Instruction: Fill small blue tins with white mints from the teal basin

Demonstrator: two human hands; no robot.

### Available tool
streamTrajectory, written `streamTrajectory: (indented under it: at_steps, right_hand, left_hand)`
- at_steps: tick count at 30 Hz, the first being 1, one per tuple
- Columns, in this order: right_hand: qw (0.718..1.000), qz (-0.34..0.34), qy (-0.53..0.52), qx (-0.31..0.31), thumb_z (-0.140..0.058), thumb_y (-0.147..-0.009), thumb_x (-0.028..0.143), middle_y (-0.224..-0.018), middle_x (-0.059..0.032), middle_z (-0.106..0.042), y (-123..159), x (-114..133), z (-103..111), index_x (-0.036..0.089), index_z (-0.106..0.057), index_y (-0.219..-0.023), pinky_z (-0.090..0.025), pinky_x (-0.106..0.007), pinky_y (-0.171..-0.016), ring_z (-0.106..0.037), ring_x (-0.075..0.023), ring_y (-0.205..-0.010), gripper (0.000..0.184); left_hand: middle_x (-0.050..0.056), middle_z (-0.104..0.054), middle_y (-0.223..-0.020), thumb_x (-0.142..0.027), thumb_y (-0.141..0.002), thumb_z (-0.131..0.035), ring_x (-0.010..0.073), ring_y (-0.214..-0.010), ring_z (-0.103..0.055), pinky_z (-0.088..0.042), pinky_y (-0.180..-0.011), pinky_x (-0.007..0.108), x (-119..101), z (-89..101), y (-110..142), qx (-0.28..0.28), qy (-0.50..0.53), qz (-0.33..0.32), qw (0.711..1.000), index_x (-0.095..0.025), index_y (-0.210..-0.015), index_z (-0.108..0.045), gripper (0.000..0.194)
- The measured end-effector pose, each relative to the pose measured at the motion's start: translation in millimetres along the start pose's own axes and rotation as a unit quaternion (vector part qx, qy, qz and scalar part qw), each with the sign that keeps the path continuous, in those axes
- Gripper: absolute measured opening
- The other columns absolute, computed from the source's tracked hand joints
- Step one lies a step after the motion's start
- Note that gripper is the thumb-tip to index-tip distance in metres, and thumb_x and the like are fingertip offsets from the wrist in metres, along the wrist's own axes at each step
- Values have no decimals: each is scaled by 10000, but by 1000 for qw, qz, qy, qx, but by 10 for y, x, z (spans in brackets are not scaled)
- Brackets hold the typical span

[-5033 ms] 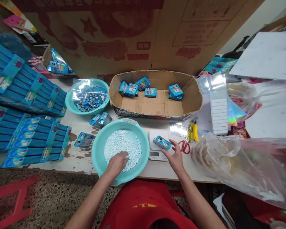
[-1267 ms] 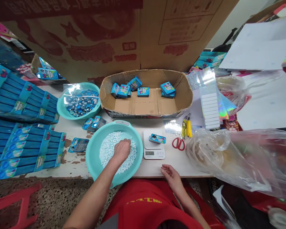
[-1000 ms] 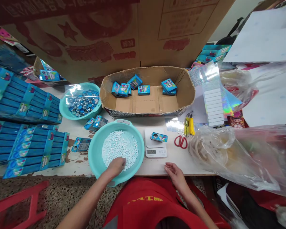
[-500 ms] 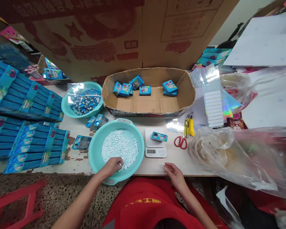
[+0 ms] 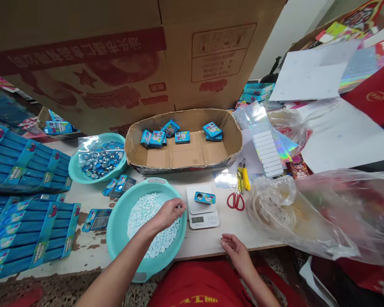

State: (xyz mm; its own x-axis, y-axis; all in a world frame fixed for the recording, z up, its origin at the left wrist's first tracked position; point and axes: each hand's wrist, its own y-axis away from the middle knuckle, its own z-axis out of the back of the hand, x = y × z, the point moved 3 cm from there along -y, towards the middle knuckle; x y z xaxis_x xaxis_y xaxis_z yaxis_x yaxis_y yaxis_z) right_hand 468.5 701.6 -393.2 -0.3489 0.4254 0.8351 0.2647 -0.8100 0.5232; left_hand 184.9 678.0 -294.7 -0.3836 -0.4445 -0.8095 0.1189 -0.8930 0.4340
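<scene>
My left hand hovers over the right side of a teal basin filled with small white tablets. Its fingers are pinched together near the basin's rim, apparently on tablets too small to make out. Just right of it stands a small white scale with a little blue tin on its platform. My right hand rests at the table's front edge, fingers loosely curled and holding nothing.
A low cardboard tray holds several blue tins. A second teal basin holds shiny lids. Stacks of blue packaging fill the left. Red scissors, a yellow cutter and a large plastic bag lie right.
My left hand has lifted from the near side of the tablets and moved right toward the scale. The camera tilted up. My right hand stays at the table edge.
</scene>
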Motion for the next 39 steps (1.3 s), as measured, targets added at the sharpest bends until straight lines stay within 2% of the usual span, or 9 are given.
streamTrajectory:
  at_steps: [3,7,12,16,19,22,28,34,39]
  right_hand:
    - [1000,0,-9,-7,-726,-508,621,-779,-99,-691,9,1,14,192,-658,-760,-522,-414,-749,-645,-277,-772,502]
    - [999,-2,-26,-26,-713,-522,642,-796,-107,-692,45,-16,49,188,-654,-776,-516,-416,-769,-643,-274,-783,523]
    - [999,2,-27,-37,-700,-541,654,-802,-110,-686,65,-56,91,180,-653,-797,-511,-414,-775,-641,-271,-782,541]
    - [999,7,-25,-37,-693,-548,658,-797,-103,-684,58,-73,91,182,-652,-800,-516,-402,-761,-640,-265,-778,540]
    - [999,10,-16,-34,-684,-545,667,-785,-99,-684,68,-64,74,186,-648,-792,-518,-396,-742,-640,-263,-767,542]
    - [999,24,7,-33,-666,-575,655,-784,-98,-687,51,4,71,188,-649,-794,-519,-388,-718,-639,-256,-745,516]
    - [988,106,87,-66,-597,-640,624,-842,-112,-685,-310,390,132,172,-639,-846,-512,-367,-680,-624,-230,-717,499]
    - [979,129,139,-75,-608,-610,581,-782,-95,-659,-715,613,99,155,-642,-860,-487,-379,-674,-562,-199,-638,495]
    - [977,130,156,-69,-588,-634,558,-748,-85,-662,-719,572,12,158,-644,-874,-487,-373,-694,-574,-205,-659,470]
  left_hand:
    - [39,-599,-858,-94,-741,-422,168,-808,-549,-425,-723,270,-364,-45,-313,-17,-178,-97,979,-180,-819,-608,220]
    - [54,-597,-920,-26,-736,-380,182,-812,-570,-422,-710,269,-442,-182,-552,-16,-292,-121,949,-184,-964,-619,366]
    - [40,-616,-897,-45,-752,-390,173,-808,-576,-425,-701,256,-445,-216,-634,-37,-281,-131,950,-205,-960,-628,354]
    - [22,-635,-867,-121,-789,-406,158,-788,-582,-444,-715,256,-452,-92,-581,-105,-190,-104,971,-207,-913,-621,263]
    - [8,-639,-837,-229,-825,-418,143,-677,-582,-459,-657,255,-252,17,-377,-154,-124,-64,978,-210,-917,-603,208]
    - [7,-650,-850,-330,-856,-392,145,-643,-591,-473,-611,253,177,60,-4,-203,-103,-21,974,-219,-921,-595,240]
    - [92,-650,-1059,-321,-827,-444,270,-1018,-587,-466,-892,400,1049,-69,742,-217,-248,25,944,-197,-964,-633,264]
    - [65,-666,-1018,-313,-885,-406,235,-974,-611,-483,-870,376,1236,-195,1047,-200,-246,39,948,-198,-1013,-621,275]
    - [66,-674,-973,-312,-906,-394,229,-929,-624,-491,-830,368,1295,-289,1116,-221,-269,21,937,-195,-1002,-634,283]
